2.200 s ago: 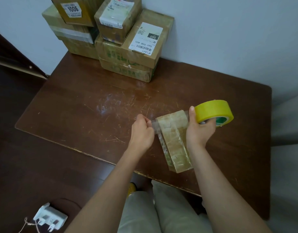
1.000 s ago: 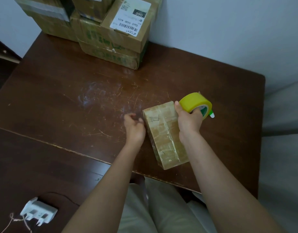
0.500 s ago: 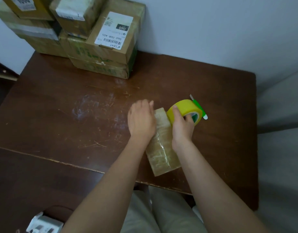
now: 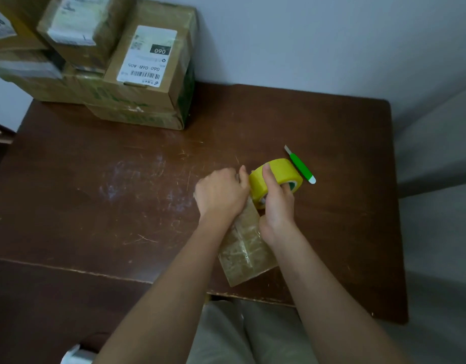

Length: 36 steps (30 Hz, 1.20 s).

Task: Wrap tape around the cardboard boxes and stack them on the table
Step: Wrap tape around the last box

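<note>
On table (image 4: 331, 132): items noted largest first. Stack of cardboard boxes (image 4: 137, 74) seen at far left corner against wall, already taped and piled. Small box (image 4: 246, 248) lain near front edge, glossy with tape, wrapping judged near complete; stacking not yet done. Left hand (image 4: 221, 193) curled over box far end. Right hand (image 4: 277, 203) clamped on yellow tape roll (image 4: 275, 177), held against box. Green cutter (image 4: 300, 165) lain just beyond roll, untouched.

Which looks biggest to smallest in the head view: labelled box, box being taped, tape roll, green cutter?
1. Labelled "060" box, largest though farthest away.
2. Tape-wrapped box, partly hidden by the hands.
3. Yellow tape roll.
4. Green cutter, thin; smallest.
</note>
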{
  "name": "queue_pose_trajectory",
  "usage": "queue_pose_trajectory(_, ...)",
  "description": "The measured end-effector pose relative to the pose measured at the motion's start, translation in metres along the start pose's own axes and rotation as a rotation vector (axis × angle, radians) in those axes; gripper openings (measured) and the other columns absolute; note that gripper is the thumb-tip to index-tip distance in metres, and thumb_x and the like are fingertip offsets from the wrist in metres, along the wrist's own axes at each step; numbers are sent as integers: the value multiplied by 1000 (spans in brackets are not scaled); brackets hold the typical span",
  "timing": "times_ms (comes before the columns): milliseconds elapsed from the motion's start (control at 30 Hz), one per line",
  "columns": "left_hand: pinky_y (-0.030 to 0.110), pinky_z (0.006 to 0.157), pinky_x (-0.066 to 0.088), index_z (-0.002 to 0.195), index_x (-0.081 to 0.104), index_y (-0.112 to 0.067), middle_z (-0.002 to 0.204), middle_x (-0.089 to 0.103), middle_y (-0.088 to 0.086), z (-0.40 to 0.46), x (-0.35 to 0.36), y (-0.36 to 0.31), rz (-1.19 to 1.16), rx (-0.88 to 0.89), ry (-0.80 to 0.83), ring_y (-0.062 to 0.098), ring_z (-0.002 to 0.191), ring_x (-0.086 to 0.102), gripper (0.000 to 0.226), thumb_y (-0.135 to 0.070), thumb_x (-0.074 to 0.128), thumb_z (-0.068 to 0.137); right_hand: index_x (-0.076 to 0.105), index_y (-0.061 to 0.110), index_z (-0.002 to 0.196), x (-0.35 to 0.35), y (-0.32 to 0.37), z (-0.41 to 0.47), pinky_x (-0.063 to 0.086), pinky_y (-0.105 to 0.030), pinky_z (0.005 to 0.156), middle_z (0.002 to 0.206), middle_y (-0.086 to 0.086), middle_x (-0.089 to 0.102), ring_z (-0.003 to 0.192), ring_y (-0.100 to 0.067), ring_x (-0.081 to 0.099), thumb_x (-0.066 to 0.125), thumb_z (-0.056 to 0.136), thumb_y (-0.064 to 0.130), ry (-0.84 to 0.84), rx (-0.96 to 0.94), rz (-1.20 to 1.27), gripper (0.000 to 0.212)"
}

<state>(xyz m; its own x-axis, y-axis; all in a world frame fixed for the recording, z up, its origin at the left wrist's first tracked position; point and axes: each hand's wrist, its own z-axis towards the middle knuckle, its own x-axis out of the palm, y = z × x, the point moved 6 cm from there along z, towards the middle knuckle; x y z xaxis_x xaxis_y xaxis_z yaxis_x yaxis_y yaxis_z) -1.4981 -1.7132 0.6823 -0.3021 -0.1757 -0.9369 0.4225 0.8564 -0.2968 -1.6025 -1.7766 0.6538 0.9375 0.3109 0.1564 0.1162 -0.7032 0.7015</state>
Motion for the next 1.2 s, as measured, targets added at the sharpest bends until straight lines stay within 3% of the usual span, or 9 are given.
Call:
queue_pose_trajectory(67,33,66,37,75,64,-16,85,70,10,1,-3,7,-51,-21,-20,35,84,64,45,-45,38,98,69,14,111,2,-1,3,54,-47,98,108,-3,75,104,-23,71,77,87,31,59,29,30,30)
queue_pose_trajectory(167,33,66,36,61,53,-17,79,69,10,-3,-5,21,-145,-57,-35,35,81,62,44,-42,42,96,77,22,95,5,1,1,51,-50,103,105,-2,77,107,-23,70,76,88,21,170,-14,33,7)
queue_pose_trajectory(267,34,62,34,51,43,-15,61,58,4,-8,-11,36,-247,-78,-60,34,72,58,50,-41,44,94,65,36,118,12,4,-10,52,-44,100,109,-1,76,109,-20,70,74,89,20,244,-72,17,34)
queue_pose_trajectory(433,27,54,37,53,60,-11,63,69,-7,-15,-13,63,-469,-20,-100,9,56,57,55,-51,37,83,53,42,138,5,-5,-7,51,-39,101,117,9,73,109,-9,68,80,84,26,146,-147,-36,62)
queue_pose_trajectory(567,24,60,46,65,77,-20,77,73,-24,-20,-11,93,-778,-13,-116,-1,68,65,43,-39,45,87,45,40,147,8,-1,-1,50,-27,99,92,29,71,98,5,66,75,90,18,154,-285,-100,68)
queue_pose_trajectory(700,16,68,48,75,77,-12,78,74,-21,-29,-3,118,-992,-42,-144,0,75,67,36,-21,47,92,40,38,150,25,-24,-6,52,-29,99,112,5,73,104,-7,68,71,93,23,183,-303,-171,67)
queue_pose_trajectory(933,18,72,46,79,74,-23,83,72,-2,-32,-9,159,-855,10,-97,9,80,64,29,-18,47,88,41,36,148,46,-33,-40,46,-12,78,86,9,64,78,1,60,68,96,19,273,-499,-249,61)
queue_pose_trajectory(1067,12,56,41,81,72,-21,74,67,-2,-33,-13,169,-649,-75,42,0,62,56,30,-10,49,96,46,41,139,59,-42,-56,48,-15,80,95,9,73,85,0,63,64,98,20,303,-499,-239,50)
queue_pose_trajectory(1200,32,57,35,61,48,-16,65,55,2,-28,-23,153,-423,-190,-8,27,67,53,45,-30,41,103,56,41,132,62,-44,-57,50,-22,91,111,0,73,101,-6,67,61,99,27,292,-491,-275,35)
